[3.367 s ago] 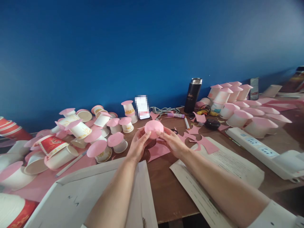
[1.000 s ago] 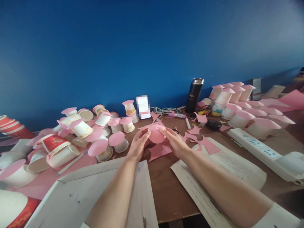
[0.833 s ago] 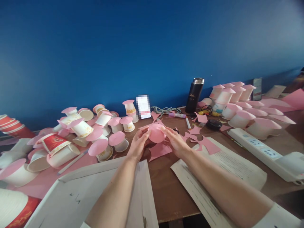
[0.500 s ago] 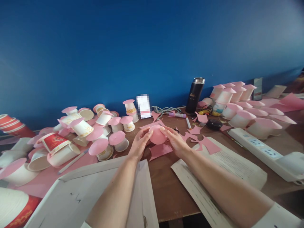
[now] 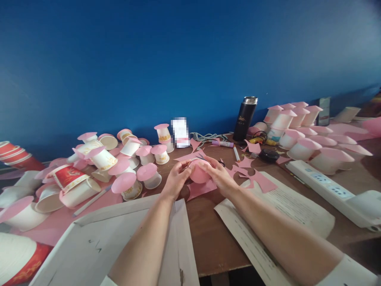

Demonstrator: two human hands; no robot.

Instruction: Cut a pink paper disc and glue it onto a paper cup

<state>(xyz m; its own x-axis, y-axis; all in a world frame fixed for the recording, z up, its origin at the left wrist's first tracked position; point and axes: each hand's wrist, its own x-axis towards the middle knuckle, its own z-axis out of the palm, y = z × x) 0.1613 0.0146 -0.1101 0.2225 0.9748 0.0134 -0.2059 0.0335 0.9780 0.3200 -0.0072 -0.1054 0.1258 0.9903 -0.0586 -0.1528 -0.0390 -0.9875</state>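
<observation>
head view, left hand [image 5: 176, 182] and right hand [image 5: 216, 174] – forearms outstretched – both hands pinching pink paper disc [image 5: 199, 173]

Pixelated card [image 5: 180, 132] unreadable, red cup [image 5: 18, 260] cut off at the left edge, printed sheet [image 5: 285, 210] text illegible

On the bench [image 5: 208, 234], cups [image 5: 125, 167] crowd the left, more cups [image 5: 300, 131] stand back right behind a power strip [image 5: 324, 184], a flask [image 5: 244, 118] between them by the wall.
</observation>
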